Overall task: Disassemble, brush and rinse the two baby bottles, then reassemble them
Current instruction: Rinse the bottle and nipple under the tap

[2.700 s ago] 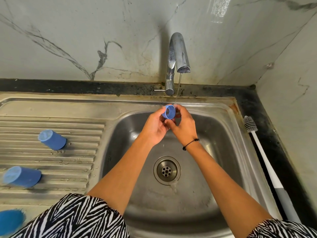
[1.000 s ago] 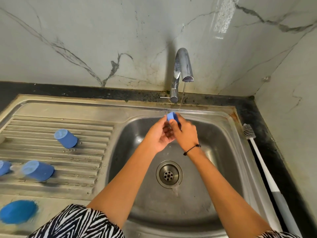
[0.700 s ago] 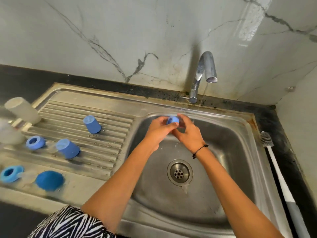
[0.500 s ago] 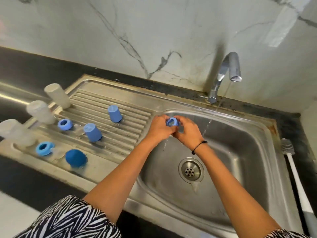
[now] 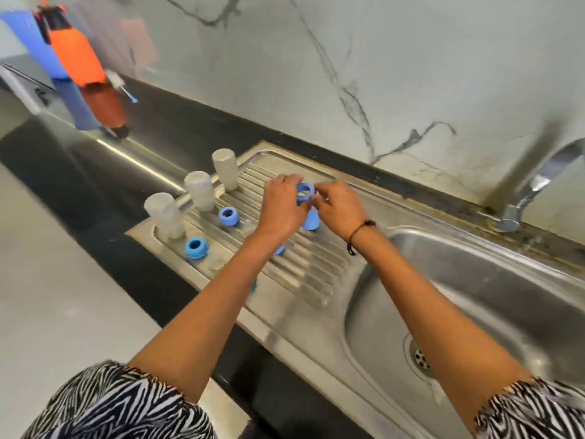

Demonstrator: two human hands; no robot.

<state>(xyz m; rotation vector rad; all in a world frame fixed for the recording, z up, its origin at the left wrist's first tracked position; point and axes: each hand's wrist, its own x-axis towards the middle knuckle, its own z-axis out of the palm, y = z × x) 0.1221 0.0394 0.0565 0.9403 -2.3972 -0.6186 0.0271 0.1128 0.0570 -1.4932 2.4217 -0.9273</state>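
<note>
Above the ribbed drainboard [image 5: 304,267], my left hand [image 5: 281,207] and my right hand [image 5: 337,205] together pinch a blue screw ring [image 5: 305,190]. A blue cap [image 5: 311,220] stands just below the ring, partly hidden by my right hand. Three frosted bottle bodies [image 5: 198,191] stand upside down along the drainboard's left edge. Two more blue rings [image 5: 228,216] [image 5: 196,247] lie beside them. Another blue piece [image 5: 280,249] peeks out under my left forearm.
The sink basin [image 5: 490,296] with its drain [image 5: 419,359] lies to the right, under the tap [image 5: 538,185]. An orange and a blue bottle [image 5: 77,58] stand far left on the dark counter, a small brush [image 5: 122,85] beside them.
Both hands carried the blue ring from under the running tap leftward to above the drainboard. The view swung left, and the upside-down bottles and rings came into sight.
</note>
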